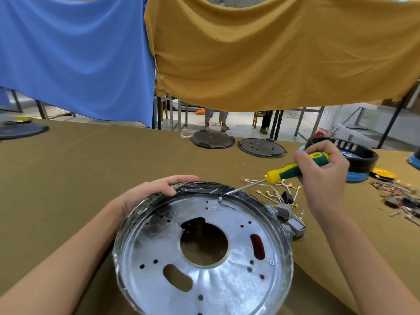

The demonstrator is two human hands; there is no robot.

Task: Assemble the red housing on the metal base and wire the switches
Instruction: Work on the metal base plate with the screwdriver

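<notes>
Metal base (204, 258) lies flat in front of me on the olive cloth (79, 178), its shiny disc facing up; red shows through its slots, so I judge the red housing (257, 246) sits beneath it, though I cannot see how well it is seated.

From the head camera, my only view: my left hand (156, 189) rests on the far-left rim of the base, fingers nearly straight and draped over the edge, steadying rather than clasping. My right hand (322, 171) is curled round the yellow-and-green screwdriver (295, 170) handle, off the base's far-right side. The shaft slants down to a small screw (220, 198) just inside the base's far rim, and the tip looks to be touching its head.

To drive this well I would lift the handle so the shaft stands closer to square with the screw; at this slant the tip could skip out. Pressing down on the rim should stop the base turning. Loose wires (279, 193) and grey switches (293, 220) lie just beyond the base's right edge, waiting.
</notes>
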